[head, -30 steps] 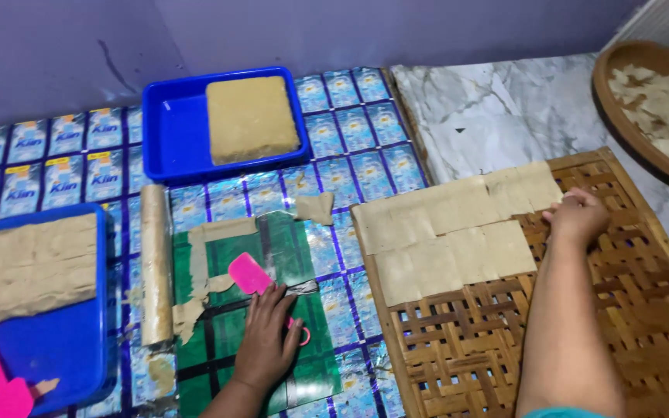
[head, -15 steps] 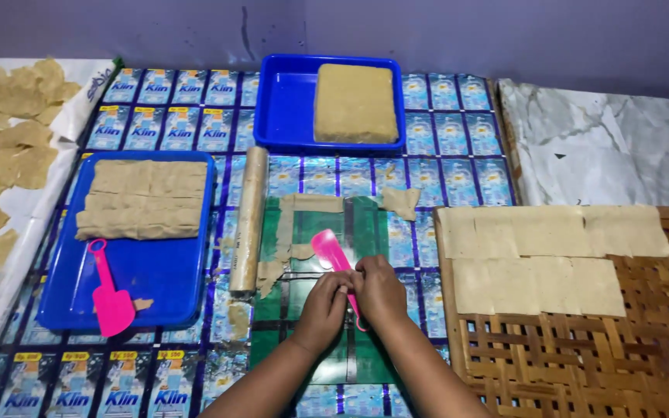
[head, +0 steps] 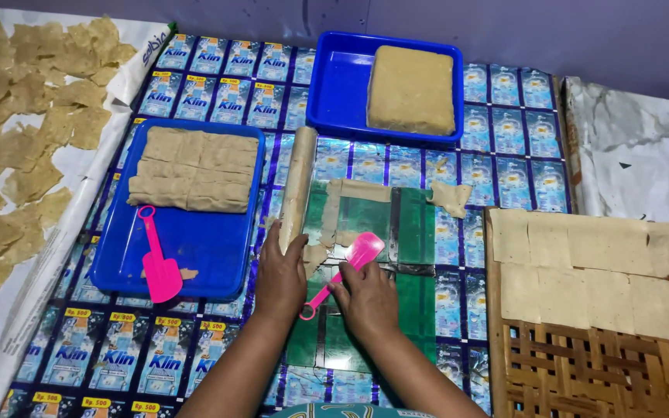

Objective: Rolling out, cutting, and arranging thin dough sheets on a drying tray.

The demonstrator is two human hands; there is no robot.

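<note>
Just pulled my right hand (head: 365,298) back off the woven tray (head: 582,364); it's clamped on the pink scraper (head: 348,267), left hand (head: 280,275) flat beside the rolling pin (head: 297,186).

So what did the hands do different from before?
The right hand left the cut sheets on the bamboo mat and took hold of the pink spatula. The left hand slid toward the rolling pin. Both blue trays stayed put.

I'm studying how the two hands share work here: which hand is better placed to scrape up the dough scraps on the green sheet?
Probably the right hand: it already grips the pink scraper, whose blade lies beside the dough scraps on the green sheet. The left hand is empty, resting by the rolling pin.
</note>
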